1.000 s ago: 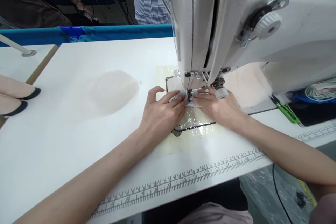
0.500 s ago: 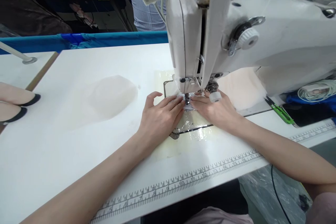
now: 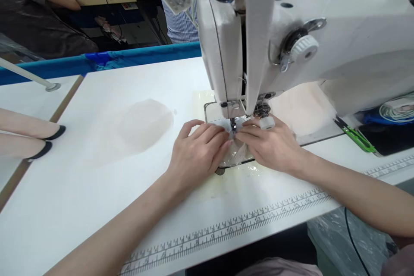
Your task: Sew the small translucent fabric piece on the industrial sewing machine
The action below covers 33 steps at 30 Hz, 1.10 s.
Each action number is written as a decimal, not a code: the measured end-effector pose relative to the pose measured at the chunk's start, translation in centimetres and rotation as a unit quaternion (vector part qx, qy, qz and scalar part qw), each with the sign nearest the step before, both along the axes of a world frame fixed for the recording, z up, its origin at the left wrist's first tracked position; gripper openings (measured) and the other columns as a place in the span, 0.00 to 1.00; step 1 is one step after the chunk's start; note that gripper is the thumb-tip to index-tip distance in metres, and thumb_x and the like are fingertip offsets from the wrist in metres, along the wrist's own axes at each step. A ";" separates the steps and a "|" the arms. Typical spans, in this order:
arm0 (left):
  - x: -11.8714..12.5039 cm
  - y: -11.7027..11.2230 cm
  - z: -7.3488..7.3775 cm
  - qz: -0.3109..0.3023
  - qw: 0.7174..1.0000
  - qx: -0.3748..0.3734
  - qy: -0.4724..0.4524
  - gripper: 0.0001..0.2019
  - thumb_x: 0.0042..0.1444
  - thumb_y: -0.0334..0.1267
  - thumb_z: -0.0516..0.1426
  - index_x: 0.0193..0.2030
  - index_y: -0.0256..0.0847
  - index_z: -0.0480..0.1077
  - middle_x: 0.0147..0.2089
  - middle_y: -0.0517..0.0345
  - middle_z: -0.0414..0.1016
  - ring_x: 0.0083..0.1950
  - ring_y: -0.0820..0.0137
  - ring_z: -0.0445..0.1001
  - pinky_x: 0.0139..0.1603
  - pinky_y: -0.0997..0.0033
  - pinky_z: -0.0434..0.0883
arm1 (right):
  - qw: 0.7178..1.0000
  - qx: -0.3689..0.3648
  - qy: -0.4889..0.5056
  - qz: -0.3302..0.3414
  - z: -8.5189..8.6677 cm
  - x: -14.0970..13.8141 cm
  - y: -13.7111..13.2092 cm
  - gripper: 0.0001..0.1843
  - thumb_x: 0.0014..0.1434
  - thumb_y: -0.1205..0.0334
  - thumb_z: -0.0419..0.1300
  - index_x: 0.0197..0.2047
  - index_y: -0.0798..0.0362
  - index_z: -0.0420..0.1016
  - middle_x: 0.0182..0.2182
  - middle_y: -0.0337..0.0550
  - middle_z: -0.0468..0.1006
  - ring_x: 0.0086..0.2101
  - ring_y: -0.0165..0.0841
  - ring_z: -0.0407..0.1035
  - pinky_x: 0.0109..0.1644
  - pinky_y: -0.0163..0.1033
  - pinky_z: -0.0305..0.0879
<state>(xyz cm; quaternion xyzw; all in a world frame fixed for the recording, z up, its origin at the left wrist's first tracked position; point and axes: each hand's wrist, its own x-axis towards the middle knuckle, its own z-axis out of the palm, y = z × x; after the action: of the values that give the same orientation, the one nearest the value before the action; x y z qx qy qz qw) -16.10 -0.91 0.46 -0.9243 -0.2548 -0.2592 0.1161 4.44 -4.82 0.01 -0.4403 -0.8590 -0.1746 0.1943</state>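
My left hand (image 3: 198, 151) lies on a small white fabric piece (image 3: 227, 126) just left of the needle of the white sewing machine (image 3: 291, 43), fingers together and pressed down on it. My right hand (image 3: 271, 144) presses the same piece from the right, fingertips meeting the left ones below the presser foot. Both hands rest over the metal needle plate (image 3: 210, 110). Most of the fabric piece is hidden under the fingers.
A pale sheer fabric piece (image 3: 142, 125) lies on the white table (image 3: 97, 189) to the left. Green thread snips (image 3: 354, 136) sit at the right. A ruler strip (image 3: 226, 228) runs along the front edge. Other people stand behind the blue divider (image 3: 129, 58).
The view has tilted and shifted a little. Both hands have drawn slightly toward me while staying pressed on the fabric piece at the needle.
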 end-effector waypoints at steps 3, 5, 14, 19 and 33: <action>-0.1 0.2 -0.3 -0.015 0.997 -0.067 -0.021 0.09 0.65 0.35 0.52 0.40 0.40 0.74 0.37 0.59 0.79 0.34 0.69 0.75 0.48 0.58 0.64 | 0.999 -0.015 0.022 0.019 0.1 -0.1 -0.4 0.15 0.54 0.74 0.50 0.34 0.54 0.78 0.35 0.39 0.82 0.33 0.32 0.73 0.46 0.40 0.61; -0.1 0.2 -0.5 -0.020 0.995 -0.095 -0.027 0.10 0.65 0.34 0.51 0.42 0.39 0.74 0.40 0.58 0.79 0.35 0.69 0.75 0.46 0.59 0.65 | 0.999 -0.021 0.030 0.016 0.2 -0.1 -0.6 0.14 0.55 0.72 0.50 0.33 0.55 0.78 0.34 0.41 0.82 0.32 0.33 0.72 0.44 0.41 0.60; 0.3 -0.3 -1.3 -0.037 0.993 -0.112 0.006 0.11 0.63 0.34 0.53 0.49 0.41 0.75 0.47 0.51 0.77 0.46 0.61 0.73 0.45 0.57 0.71 | 0.996 -0.050 -0.035 -0.061 0.3 -0.3 -0.6 0.13 0.62 0.68 0.51 0.38 0.55 0.77 0.39 0.45 0.81 0.33 0.35 0.70 0.47 0.42 0.59; 0.3 -1.0 -1.4 -0.025 0.998 -0.048 0.036 0.15 0.63 0.40 0.55 0.53 0.37 0.72 0.54 0.46 0.76 0.58 0.57 0.71 0.56 0.53 0.69 | 0.995 -0.046 -0.052 -0.073 0.1 0.0 -0.2 0.13 0.65 0.65 0.51 0.43 0.55 0.76 0.39 0.46 0.82 0.40 0.37 0.71 0.53 0.43 0.56; 0.6 -1.3 -1.3 -0.021 0.998 -0.015 0.061 0.17 0.65 0.44 0.53 0.53 0.35 0.72 0.52 0.46 0.77 0.56 0.59 0.74 0.64 0.50 0.65 | 0.994 -0.045 -0.066 -0.075 -0.2 0.3 -0.1 0.14 0.65 0.65 0.51 0.49 0.55 0.75 0.40 0.45 0.82 0.42 0.38 0.71 0.57 0.45 0.54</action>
<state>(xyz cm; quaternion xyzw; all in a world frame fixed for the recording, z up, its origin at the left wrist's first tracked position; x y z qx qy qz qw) -15.53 -2.25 -0.84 -0.9452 -0.2319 -0.2010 0.1116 4.69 -4.88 -0.17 -0.4991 -0.8416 -0.1783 0.1037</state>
